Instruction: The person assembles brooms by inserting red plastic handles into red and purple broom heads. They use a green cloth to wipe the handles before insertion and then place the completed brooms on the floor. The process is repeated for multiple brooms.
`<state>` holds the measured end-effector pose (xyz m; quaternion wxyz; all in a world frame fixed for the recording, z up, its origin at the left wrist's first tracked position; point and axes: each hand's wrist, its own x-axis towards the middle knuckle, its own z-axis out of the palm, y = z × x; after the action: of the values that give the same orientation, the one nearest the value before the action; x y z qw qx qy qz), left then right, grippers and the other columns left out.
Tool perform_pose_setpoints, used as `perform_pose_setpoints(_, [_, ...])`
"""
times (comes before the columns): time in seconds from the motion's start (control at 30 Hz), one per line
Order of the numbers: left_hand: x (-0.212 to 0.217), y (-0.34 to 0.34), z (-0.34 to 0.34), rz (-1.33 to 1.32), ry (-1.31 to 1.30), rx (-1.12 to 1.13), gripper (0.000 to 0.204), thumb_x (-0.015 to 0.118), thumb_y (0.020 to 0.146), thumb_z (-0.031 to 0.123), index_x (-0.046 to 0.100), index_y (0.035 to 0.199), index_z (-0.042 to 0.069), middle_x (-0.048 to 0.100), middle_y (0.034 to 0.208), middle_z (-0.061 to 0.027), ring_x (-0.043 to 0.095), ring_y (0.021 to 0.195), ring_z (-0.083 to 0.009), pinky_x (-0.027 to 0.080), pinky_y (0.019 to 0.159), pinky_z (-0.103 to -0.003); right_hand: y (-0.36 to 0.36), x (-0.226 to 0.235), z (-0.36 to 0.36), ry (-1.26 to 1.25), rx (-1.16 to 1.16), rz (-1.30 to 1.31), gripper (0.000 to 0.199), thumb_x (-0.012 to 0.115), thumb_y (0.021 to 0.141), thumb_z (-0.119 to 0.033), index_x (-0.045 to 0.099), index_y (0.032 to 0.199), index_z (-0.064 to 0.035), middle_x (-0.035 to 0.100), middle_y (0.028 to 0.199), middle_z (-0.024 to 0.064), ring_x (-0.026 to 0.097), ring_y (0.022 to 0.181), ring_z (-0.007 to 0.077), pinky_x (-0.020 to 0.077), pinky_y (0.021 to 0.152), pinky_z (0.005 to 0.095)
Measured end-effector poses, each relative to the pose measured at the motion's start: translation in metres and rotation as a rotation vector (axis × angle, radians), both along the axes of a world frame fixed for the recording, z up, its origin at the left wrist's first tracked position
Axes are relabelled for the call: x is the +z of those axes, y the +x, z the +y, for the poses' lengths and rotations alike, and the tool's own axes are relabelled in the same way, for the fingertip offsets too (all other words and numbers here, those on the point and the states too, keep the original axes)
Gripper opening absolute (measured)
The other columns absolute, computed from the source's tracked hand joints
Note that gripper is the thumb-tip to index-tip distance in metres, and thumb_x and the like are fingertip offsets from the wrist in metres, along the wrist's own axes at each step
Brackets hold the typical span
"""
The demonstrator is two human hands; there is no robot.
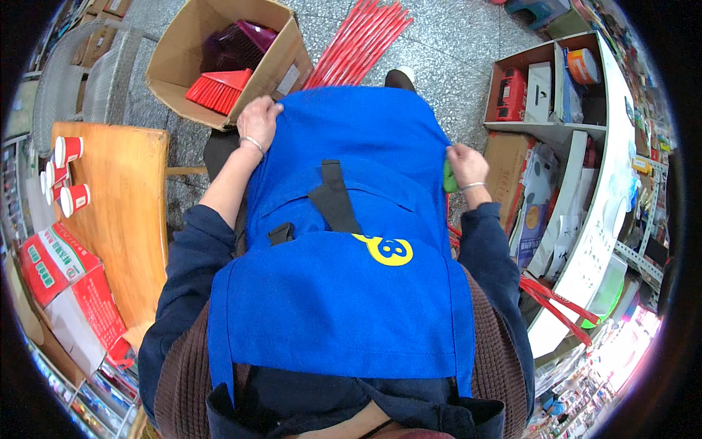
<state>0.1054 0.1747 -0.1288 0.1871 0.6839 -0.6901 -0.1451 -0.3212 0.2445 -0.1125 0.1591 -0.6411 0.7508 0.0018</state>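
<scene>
A blue apron [351, 322] covers my chest and lap. My left hand [259, 123] is closed on its upper left edge, close to a cardboard box. Over at the right edge, my right hand [466, 165] pinches the cloth. A small green thing [450, 177] shows just below those fingers; I cannot tell what it is. Between the hands the cloth is spread over my knees. A black strap [336, 201] lies across the apron's middle, above a yellow round badge [391, 250]. A smaller black piece [281, 233] shows at the pocket's left.
The cardboard box [289, 69] ahead on the left holds red and purple broom heads. Red sticks [358, 44] lie on the speckled floor. Paper cups [69, 150] stand on a wooden table [139, 197] at left. A white shelf unit [610, 146] with boxes is at right.
</scene>
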Motion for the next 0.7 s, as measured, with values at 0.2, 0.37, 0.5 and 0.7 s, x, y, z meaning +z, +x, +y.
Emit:
perform_pose_setpoints(0.2, [0.007,-0.091,-0.012,-0.043,0.038,-0.351,0.018,0.062,0.079,0.024,0.06,0.075,0.007,0.061,0.077,-0.0147,0.06,0.078,-0.0324,0.047,0.067,-0.043,-0.075,0.037,0.059,-0.304,-0.177,0.28,0.034,0.052,0.084,-0.034,0.054,0.065,-0.0059,0.06,0.068,0.0178,0.059,0.066,0.0367,0.0444,0.056,0.0482])
perform_pose_setpoints(0.37, [-0.031,-0.099,-0.002,0.035,0.482,-0.37,0.02,0.063,0.078,0.026,0.064,0.083,0.007,0.064,0.086,-0.0152,0.061,0.086,-0.0324,0.048,0.074,-0.043,-0.081,0.031,0.095,0.027,-0.41,0.171,0.033,0.061,0.079,-0.038,0.066,0.078,-0.0058,0.063,0.075,0.0214,0.063,0.071,0.0351,0.0481,0.064,0.0444])
perform_pose_setpoints(0.5, [-0.058,-0.075,-0.004,0.113,0.495,-0.266,0.02,0.055,0.081,0.025,0.062,0.09,0.008,0.064,0.091,-0.0182,0.061,0.09,-0.035,0.047,0.08,-0.045,-0.05,0.036,0.042,-0.243,-0.4,-0.546,0.028,0.061,0.085,-0.025,0.065,0.078,0.0011,0.062,0.067,0.0091,0.056,0.064,0.0125,0.0442,0.063,0.0276])
perform_pose_setpoints(0.7, [-0.106,-0.041,0.01,0.07,0.603,-0.201,0.014,0.061,0.076,0.02,0.063,0.082,0.008,0.066,0.082,-0.0152,0.063,0.081,-0.031,0.049,0.074,-0.04,0.072,0.003,-0.07,-0.02,-0.039,-1.011,0.023,0.064,0.083,-0.025,0.066,0.084,-0.0018,0.065,0.075,0.0039,0.057,0.069,0.0091,0.046,0.064,0.0252])
